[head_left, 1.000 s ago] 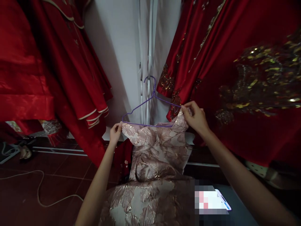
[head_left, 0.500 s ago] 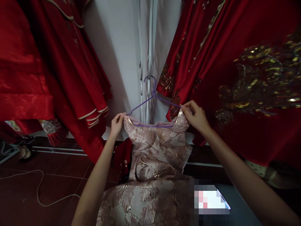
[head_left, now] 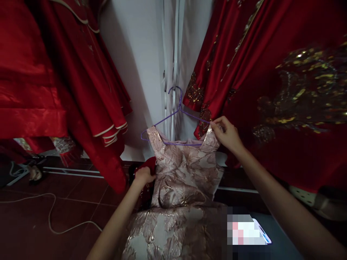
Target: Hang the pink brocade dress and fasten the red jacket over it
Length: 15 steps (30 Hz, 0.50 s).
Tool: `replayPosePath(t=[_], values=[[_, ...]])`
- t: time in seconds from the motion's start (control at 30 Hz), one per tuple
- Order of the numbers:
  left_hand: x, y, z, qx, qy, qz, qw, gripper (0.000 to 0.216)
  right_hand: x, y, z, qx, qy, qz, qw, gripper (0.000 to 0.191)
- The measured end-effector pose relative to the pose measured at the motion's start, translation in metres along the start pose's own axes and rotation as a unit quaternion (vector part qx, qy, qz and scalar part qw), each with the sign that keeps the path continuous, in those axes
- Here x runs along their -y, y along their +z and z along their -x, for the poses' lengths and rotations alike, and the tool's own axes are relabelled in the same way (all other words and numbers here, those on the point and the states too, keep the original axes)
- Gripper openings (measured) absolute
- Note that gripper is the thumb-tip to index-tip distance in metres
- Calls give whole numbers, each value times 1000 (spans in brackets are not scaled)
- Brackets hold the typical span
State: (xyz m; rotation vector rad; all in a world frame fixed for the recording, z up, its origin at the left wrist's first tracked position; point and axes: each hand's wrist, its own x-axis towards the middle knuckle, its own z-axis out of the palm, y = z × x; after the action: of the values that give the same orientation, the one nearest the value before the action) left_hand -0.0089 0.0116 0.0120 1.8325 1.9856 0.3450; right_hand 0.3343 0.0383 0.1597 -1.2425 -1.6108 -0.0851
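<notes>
A pale pink dress [head_left: 187, 168] with a metallic floral pattern hangs by its wide straps on a purple wire hanger [head_left: 168, 117]. My right hand [head_left: 227, 134] pinches the right strap at the hanger's right arm. Beside the bodice's left edge is my left hand [head_left: 143, 176], its back facing me and its thumb side reaching the fabric; most of its fingers are hidden. The left strap sits on the hanger, whose left end sticks out past it. A dark red garment [head_left: 148, 164] shows behind my left hand.
Red garments [head_left: 94, 83] hang on the left, and sequined red ones [head_left: 244, 90] on the right. White metal poles [head_left: 175, 54] stand behind the hanger. A phone [head_left: 261, 231] lies at lower right. A white cable [head_left: 51, 213] crosses the tiled floor.
My left hand has let go of the left strap and dropped to the bodice's side. That strap now lies further in along the hanger. My right hand keeps its hold.
</notes>
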Motion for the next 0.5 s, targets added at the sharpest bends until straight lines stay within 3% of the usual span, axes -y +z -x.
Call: replayPosePath(t=[0.07,0.13,0.33,0.4,0.5], values=[[10,10,10,-5,-8,2,1000,18,0,-1,0,4,2,1,1000,29],[21,1,8,-14,-8,27,1000,11,0,-1,-1,14,6,-1,1000,29],[36,-86,-38,-36,51,170,984,29,-4,5,-5,18,26,-9,999,33],[26,-113,-56,-82,108,272,953,30,-5,6,-5,19,28,-14,999,33],[-5,-143,-81,-147,154,256,943,20,-2,4,-5,21,27,-17,999,34]])
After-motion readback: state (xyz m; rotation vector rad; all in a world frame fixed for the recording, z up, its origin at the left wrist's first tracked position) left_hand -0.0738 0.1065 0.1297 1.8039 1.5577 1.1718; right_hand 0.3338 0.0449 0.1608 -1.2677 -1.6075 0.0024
